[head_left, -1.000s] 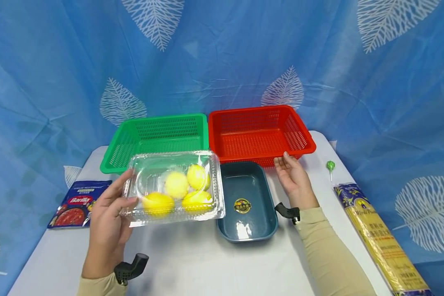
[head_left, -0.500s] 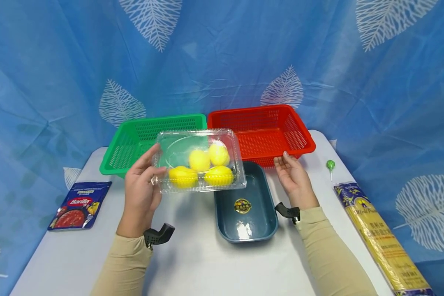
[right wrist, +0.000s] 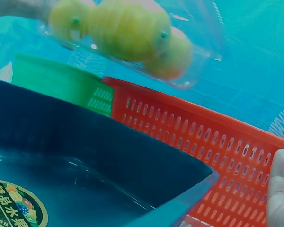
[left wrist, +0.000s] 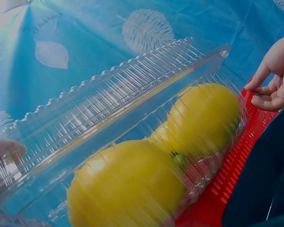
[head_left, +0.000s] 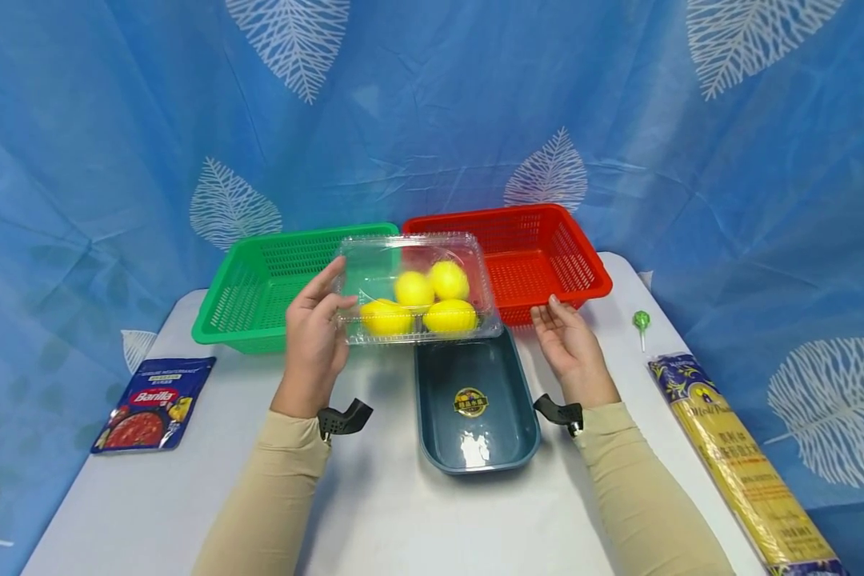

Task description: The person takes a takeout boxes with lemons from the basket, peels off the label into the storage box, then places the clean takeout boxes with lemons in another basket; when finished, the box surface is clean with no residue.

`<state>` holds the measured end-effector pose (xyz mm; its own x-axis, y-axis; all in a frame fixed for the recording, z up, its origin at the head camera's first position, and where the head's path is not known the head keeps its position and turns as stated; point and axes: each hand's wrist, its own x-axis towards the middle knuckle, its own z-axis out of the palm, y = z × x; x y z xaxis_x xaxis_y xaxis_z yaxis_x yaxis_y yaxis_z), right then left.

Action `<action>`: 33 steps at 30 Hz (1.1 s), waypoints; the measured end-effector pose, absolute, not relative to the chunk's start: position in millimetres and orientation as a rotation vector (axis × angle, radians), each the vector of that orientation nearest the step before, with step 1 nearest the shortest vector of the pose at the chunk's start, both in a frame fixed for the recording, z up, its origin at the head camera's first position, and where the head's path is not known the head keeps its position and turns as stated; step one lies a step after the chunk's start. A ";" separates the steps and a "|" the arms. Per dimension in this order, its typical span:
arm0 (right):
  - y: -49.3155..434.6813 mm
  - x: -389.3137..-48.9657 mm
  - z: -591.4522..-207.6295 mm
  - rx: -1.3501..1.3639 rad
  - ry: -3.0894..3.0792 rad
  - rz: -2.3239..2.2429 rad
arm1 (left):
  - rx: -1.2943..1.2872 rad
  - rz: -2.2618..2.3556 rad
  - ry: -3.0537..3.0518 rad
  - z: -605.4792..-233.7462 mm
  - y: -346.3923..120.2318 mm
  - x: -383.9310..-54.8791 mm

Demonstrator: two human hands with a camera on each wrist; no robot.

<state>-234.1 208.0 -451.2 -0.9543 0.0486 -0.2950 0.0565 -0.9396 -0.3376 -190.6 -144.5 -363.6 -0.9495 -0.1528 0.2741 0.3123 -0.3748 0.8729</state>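
My left hand (head_left: 313, 340) grips the left end of a clear plastic clamshell box (head_left: 371, 268), thumb and fingers around its edge. Inside lie several yellow, lemon-like fruits (head_left: 451, 318), gathered toward the right and near side. The box is held up, overlapping the inner ends of both baskets and the far end of a dark blue dish (head_left: 475, 364) in the head view. My right hand (head_left: 572, 354) is at the near side of the red basket (head_left: 596, 282). Its fingers (right wrist: 277, 189) lie along the outer wall, close to the rim, in the right wrist view.
A green basket (head_left: 212, 316) stands left of the red one. On the white table (head_left: 396, 512) are a blue Barilla pouch (head_left: 154, 404) at left, and a green lollipop (head_left: 642, 321) and a long spaghetti pack (head_left: 742, 464) at right. A blue curtain (head_left: 432, 104) hangs behind.
My left hand has carried the clear box of yellow fruits to the right and away from me, from over the left side toward the red basket. The right hand has stayed put.
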 end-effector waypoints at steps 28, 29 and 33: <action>208.1 -235.0 -450.4 0.506 0.531 -3.055 | -0.086 -2.296 -1.609 -348.0 -55.7 -285.3; 208.4 -235.1 -450.4 0.509 0.526 -3.056 | -0.073 -2.300 -1.612 -348.4 -51.0 -288.8; 208.5 -235.5 -451.0 0.510 0.520 -3.054 | -0.006 -2.305 -1.639 -353.2 -36.6 -301.6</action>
<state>-235.5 208.5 -451.0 -0.9473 0.0520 -0.3161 0.0555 -0.9452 -0.3218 -301.6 -36.6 -353.2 -0.9513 -0.2490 0.1818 0.2534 -0.2959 0.9210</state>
